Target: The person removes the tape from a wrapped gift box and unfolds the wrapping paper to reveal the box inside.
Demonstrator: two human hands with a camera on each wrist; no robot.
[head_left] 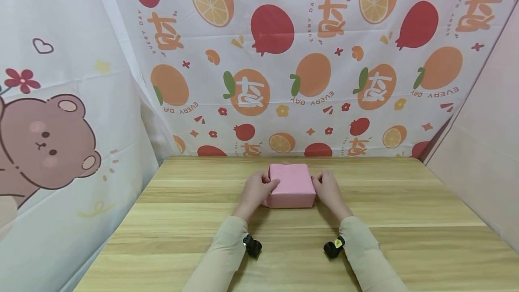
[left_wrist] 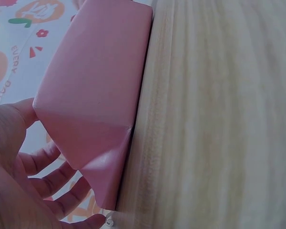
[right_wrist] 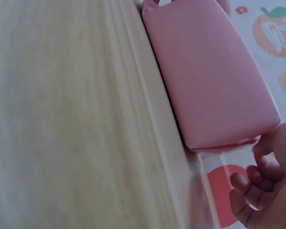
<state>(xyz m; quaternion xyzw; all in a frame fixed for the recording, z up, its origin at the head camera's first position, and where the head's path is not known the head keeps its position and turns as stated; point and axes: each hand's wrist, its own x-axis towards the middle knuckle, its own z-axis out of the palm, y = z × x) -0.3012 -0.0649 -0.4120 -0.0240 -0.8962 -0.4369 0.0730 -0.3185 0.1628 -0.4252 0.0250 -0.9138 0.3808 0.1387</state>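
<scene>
A box wrapped in pink paper lies flat near the far edge of the table. At its left end my left hand rests its thumb on the upper edge. In the left wrist view the other fingers are spread, loosely bent, beside a folded paper flap that sticks out from that end. My right hand is at the box's right end, thumb by the corner and fingers loosely curled. In the right wrist view folded paper edges show at this end. The box's far side is hidden.
The wooden table spreads around the box on all sides. Behind it hangs a fruit-print curtain, with a bear-print curtain on the left and a pale wall on the right. Each wrist wears a small black camera.
</scene>
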